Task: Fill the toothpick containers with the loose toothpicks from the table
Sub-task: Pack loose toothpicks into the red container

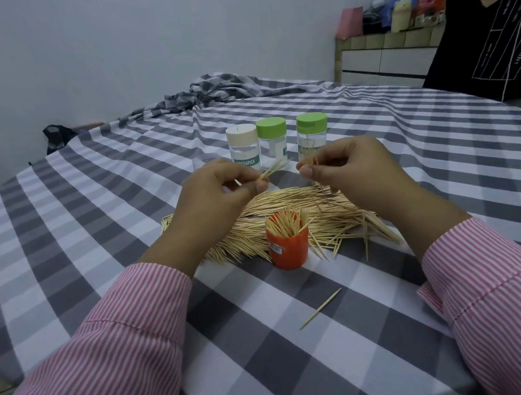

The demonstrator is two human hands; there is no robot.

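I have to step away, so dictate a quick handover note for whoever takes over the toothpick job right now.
Left hand: pinches a small bunch of toothpicks, held above the pile.
Right hand: pinches a few more.
Orange container: open, near the front of the pile, partly filled with upright toothpicks.
Three lidded jars: white-lidded jar and two green-lidded jars, lids on, behind the pile.
Left to do: most of the loose pile, plus one stray toothpick nearer you.
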